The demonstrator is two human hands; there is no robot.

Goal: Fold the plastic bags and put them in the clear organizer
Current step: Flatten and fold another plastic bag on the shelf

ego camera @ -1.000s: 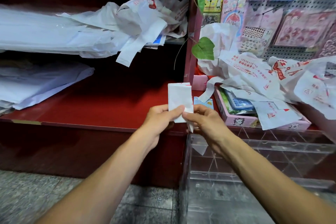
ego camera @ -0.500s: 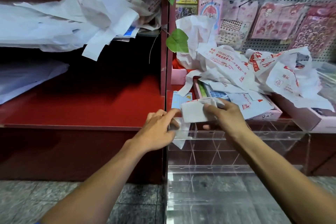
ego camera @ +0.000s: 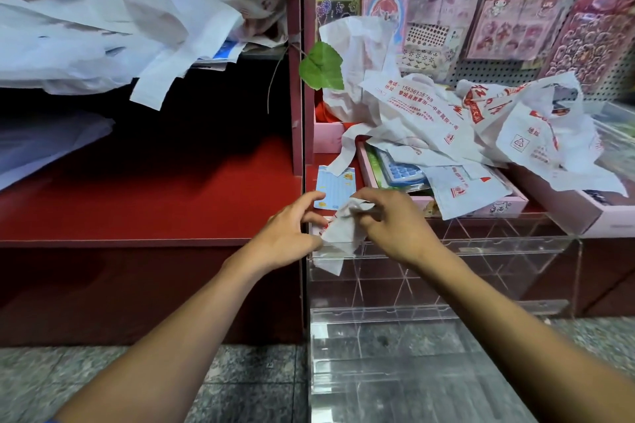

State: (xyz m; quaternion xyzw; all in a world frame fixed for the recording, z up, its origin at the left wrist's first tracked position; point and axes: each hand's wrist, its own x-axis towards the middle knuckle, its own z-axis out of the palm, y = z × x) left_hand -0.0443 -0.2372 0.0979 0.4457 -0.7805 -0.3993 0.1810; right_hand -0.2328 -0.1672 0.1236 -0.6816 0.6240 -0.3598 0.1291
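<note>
From the head camera, the folded bag point(ego camera: 338, 233) hangs at the clear organizer's point(ego camera: 446, 271) top left corner, the right hand point(ego camera: 388, 227) pinching its upper end, the left hand point(ego camera: 292, 237) loosely curled at its nine o'clock, touching its edge. It looks light, limp and slippery, likely to spring open, so the folds should be pinched flat across. More loose bags point(ego camera: 446, 127) lie piled at one o'clock.

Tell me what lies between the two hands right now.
In the head view, the folded white plastic bag lies between the left hand and the right hand; the right pinches its top, and its lower end hangs at the clear organizer.
</note>
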